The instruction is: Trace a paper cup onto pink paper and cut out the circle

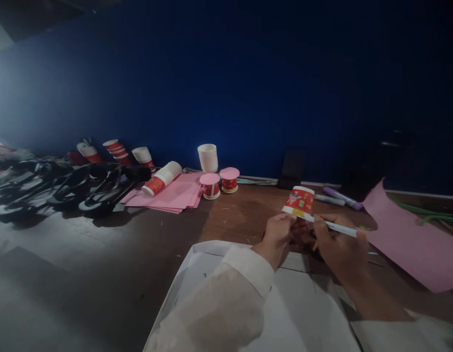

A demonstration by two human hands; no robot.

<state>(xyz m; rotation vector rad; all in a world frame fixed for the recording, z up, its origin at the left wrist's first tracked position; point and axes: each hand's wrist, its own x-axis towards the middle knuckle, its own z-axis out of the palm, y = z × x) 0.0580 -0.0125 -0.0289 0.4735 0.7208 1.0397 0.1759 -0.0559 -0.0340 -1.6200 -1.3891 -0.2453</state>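
Note:
My left hand (279,234) is closed at the lower edge of a red printed paper cup (300,199), which has a white rim and a yellow patch low on its side. Its fingertips are partly hidden. In my right hand (341,252) is a slim white pen (334,226), lying slantwise with its front end close to the cup's lower rim. Whether the pen touches the cup, I cannot tell. Something dark lies below the hands, mostly covered by the fingers.
Two small red cups with pink discs (229,180) stand left of centre, near a white cup (207,157). Pink sheets (167,195) lie under a toppled cup (162,179). Black straps (101,190) fill the left. Right are a purple marker (342,198) and cut pink paper (413,239).

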